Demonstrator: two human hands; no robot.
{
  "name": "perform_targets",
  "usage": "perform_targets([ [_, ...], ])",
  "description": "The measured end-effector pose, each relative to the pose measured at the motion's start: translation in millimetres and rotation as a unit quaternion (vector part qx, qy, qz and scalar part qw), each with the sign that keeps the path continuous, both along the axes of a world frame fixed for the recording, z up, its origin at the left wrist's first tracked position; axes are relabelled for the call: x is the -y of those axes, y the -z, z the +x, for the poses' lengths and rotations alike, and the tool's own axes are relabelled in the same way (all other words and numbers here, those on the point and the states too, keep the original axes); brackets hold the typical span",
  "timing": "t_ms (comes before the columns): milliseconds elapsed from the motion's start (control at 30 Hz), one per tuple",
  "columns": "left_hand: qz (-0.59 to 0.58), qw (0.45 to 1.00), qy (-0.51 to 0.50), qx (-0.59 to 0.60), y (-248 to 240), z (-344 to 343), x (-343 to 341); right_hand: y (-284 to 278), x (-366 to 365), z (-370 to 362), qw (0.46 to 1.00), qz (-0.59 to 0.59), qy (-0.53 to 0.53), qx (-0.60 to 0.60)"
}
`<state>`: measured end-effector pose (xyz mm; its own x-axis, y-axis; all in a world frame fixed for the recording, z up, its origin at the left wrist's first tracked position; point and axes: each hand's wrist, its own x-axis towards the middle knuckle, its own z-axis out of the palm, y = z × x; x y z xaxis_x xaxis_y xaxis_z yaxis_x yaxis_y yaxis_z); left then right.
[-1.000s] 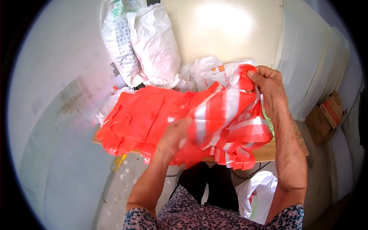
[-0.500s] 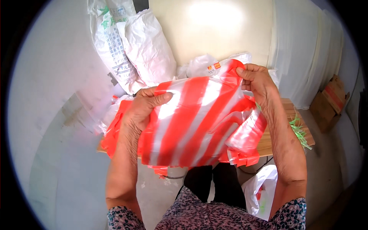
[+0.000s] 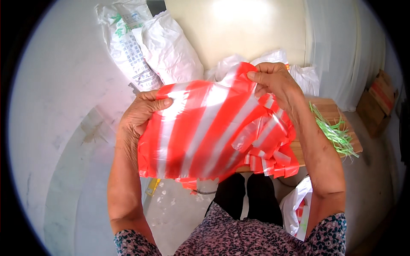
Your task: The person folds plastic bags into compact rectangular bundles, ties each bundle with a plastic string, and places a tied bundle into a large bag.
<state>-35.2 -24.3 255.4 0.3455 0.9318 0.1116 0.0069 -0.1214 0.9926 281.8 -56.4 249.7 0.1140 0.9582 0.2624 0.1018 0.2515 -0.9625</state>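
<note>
A red-and-white striped plastic bag [image 3: 196, 128] is stretched out in the air between my two hands. My left hand [image 3: 143, 111] pinches its upper left corner, thumb on top. The upper right corner is gripped between thumb and fingers of my right hand [image 3: 271, 81]. Below my right hand lie more striped bags [image 3: 277, 145], overlapping in a loose pile with cut ends over the near edge of the wooden board [image 3: 326, 106]. Most of the board is hidden behind the bag.
Green plastic ties [image 3: 335, 134] lie on the board's right end. White woven sacks [image 3: 171, 51] lean at the back left. White plastic bags [image 3: 303, 79] sit behind the board. On the right is a cardboard box [image 3: 378, 104]; an open white bag [image 3: 294, 202] stands below by my legs.
Both hands have shifted left with the striped bag, which now hangs flatter and wider. More of the green ties shows, as does the pile at the right.
</note>
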Motion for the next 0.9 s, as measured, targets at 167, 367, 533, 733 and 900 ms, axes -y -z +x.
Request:
perform_targets([
  [167,0.006,1.0,0.018,-0.007,32,-11,-30,-27,29,-17,0.992,0.011,-0.036,0.117],
  [367,0.033,0.999,-0.019,0.038,68,21,-51,-42,37,-45,0.986,-0.033,-0.056,0.152],
  [533,0.105,0.98,-0.156,0.066,103,60,-38,-35,24,-58,0.997,-0.035,-0.062,0.01],
  [733,-0.001,0.964,-0.116,0.241,163,41,31,-25,21,-61,0.998,-0.005,-0.017,-0.061],
  [900,-0.122,0.944,-0.058,0.302,167,47,84,-21,17,-57,0.997,0.004,-0.008,-0.072],
])
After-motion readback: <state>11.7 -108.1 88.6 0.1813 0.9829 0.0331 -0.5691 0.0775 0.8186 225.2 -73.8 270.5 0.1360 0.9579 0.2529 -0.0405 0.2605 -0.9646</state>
